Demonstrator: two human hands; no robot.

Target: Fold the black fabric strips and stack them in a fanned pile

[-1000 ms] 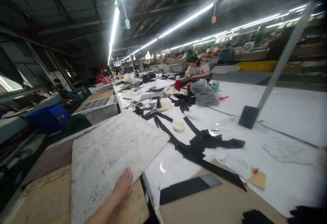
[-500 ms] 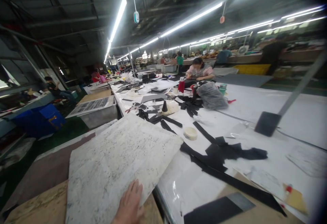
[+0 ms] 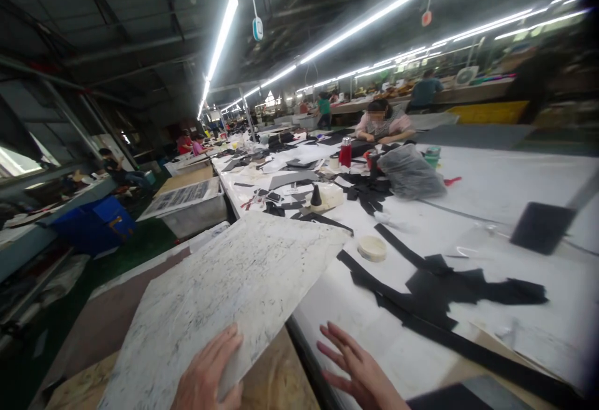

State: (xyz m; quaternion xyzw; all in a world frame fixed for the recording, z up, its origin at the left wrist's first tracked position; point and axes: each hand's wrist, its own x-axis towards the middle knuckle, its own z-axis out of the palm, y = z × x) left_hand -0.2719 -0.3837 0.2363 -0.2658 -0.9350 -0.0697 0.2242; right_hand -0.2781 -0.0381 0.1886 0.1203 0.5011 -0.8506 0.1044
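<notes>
left hand [image 3: 208, 366] is gripping the board [image 3: 224, 279] at its right edge: fingers are lying flat on top, thumb is showing at the edge, apparently tucked under. likely reason: pinching the rim is giving control of a wide, stiff sheet from one side.

the board is sitting mostly left of the table [image 3: 496, 185], its far right corner reaching over the table edge. it is tilting a bit, probably because the hand is bearing its near side. cannot tell if that corner is touching the table.

right hand [image 3: 360, 366] is holding nothing. fingers are spreading wide over the table's near left edge, just beside the board but apart from it. keeping it open there is presumably leaving it free for the same edge.

brown wood [image 3: 285, 366] is lying under the board, left of the table, seemingly as a base beside it.

on the table, right of its left edge: a black strip [image 3: 468, 347] and scraps [image 3: 430, 285] are lying loose, looking like offcuts. a roll [image 3: 372, 248] is resting flat, so probably staying put. farther along the table, a cone [image 3: 316, 196] is standing upright, likely on its broad end for stability.
</notes>
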